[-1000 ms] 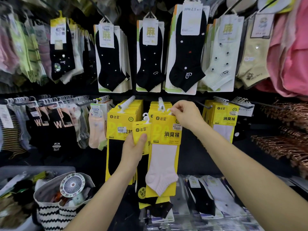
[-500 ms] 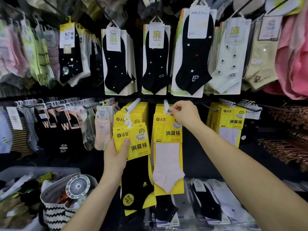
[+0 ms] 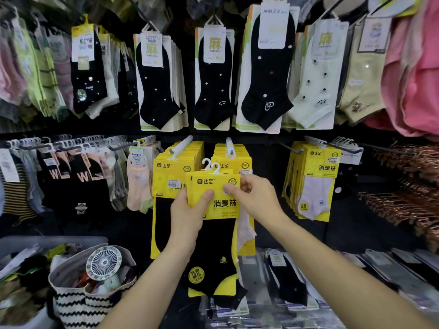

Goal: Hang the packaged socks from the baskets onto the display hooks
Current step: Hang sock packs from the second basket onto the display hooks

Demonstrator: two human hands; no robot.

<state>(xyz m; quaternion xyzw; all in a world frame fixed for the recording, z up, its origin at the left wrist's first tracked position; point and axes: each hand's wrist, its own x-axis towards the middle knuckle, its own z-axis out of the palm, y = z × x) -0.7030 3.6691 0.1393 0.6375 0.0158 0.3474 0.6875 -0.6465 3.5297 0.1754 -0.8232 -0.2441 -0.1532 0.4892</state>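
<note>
Hands [image 3: 190, 212] [image 3: 259, 200] grip yellow sock packs [image 3: 221, 203] — unhung.

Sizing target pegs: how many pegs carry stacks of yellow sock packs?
3. Left stack, just left of centre; middle stack, partly behind the held packs; right stack, apart to the right. More may be hidden out of frame.

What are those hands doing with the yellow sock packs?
A person is hanging up socks. The left hand grips a small stack of yellow packs of black socks by its left edge, and the right hand pinches the top right corner. The packs' white hangers are not on either display hook yet; both hooks already carry yellow packs.
</note>
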